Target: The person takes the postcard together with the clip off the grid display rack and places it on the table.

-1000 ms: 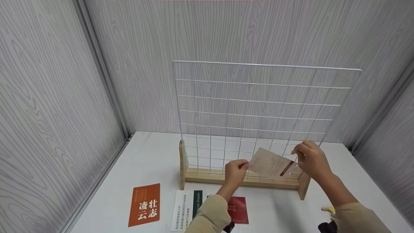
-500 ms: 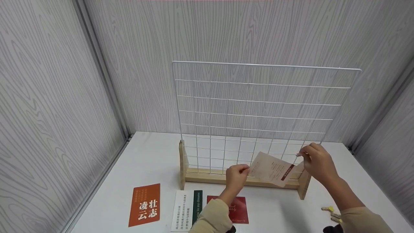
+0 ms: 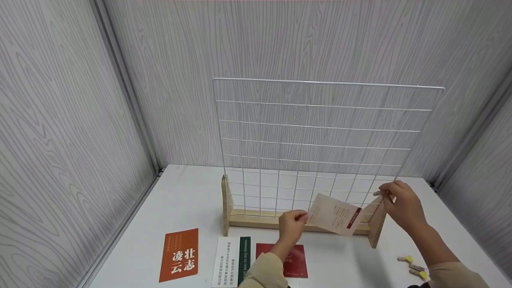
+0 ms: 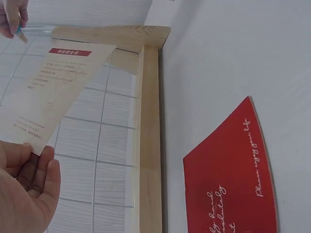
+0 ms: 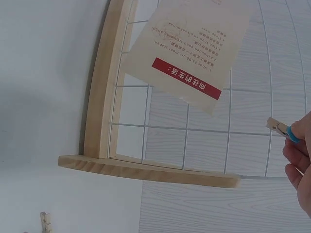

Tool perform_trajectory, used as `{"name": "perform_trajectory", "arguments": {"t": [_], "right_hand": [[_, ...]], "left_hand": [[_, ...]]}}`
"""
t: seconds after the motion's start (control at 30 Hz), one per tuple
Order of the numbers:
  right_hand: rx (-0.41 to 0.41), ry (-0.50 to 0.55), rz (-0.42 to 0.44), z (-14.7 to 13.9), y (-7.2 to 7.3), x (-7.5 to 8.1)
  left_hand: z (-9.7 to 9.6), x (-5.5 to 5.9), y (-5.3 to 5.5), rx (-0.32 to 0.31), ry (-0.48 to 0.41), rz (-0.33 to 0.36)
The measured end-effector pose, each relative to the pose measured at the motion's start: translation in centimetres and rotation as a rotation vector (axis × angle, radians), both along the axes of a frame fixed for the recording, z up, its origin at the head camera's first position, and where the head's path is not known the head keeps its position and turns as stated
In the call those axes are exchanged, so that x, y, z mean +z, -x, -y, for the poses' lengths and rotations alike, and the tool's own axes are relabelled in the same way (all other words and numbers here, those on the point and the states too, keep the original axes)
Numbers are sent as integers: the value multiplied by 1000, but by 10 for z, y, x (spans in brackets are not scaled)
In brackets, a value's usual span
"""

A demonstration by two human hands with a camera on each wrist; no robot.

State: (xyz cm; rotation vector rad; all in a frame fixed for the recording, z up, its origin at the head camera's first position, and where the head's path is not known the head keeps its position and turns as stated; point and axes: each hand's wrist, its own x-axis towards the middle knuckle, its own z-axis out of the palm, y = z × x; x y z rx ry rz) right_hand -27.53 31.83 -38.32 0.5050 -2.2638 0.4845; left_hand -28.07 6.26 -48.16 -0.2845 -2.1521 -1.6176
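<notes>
Between thumb and fingers, my left hand (image 3: 291, 228) pinches one corner of a cream card (image 3: 334, 215) with a dark red band. The card hangs tilted in front of the lower right of a white wire grid (image 3: 316, 129), which stands in a wooden base (image 3: 256, 220). My right hand (image 3: 405, 203) is to the right of the card and apart from it. It pinches a small wooden clothespin (image 5: 279, 127) with a blue part at the thumb, close by the grid's right side.
On the white table lie an orange card (image 3: 179, 255), a white and green card (image 3: 231, 262) and a red card (image 3: 295, 261), partly behind the left forearm. Several small clothespins (image 3: 417, 273) with yellow parts lie near the right forearm. Grey wood-grain panels (image 3: 60, 140) enclose the table.
Both hands have come down a little, the card sinking with the left one. My right hand has also shifted right, away from the card, and more clothespins show beside its forearm.
</notes>
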Motion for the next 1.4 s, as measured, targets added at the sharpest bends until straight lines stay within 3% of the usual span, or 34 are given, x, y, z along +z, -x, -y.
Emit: {"name": "perform_trajectory", "arguments": {"t": [0.3,0.53,0.8,1.03,1.3,1.4], "right_hand": [[-29,46,-22,-13,-2,-12],[-66,72,-16,-25,-7,-23],[-142,117,104,-42,-20,-38],[-195,124,160,-58,-27,-54],[-237,142,240,-70,-35,-72],[-260,173,281,-79,-36,-86]], "left_hand": [[-2,-13,-6,-6,-37,60],[-6,-23,-10,-10,-94,183],[-10,-33,-17,-11,-129,271],[-13,-39,-20,-7,-129,271],[-16,-45,-21,19,-100,320],[-16,-47,-22,28,-93,340]]}}
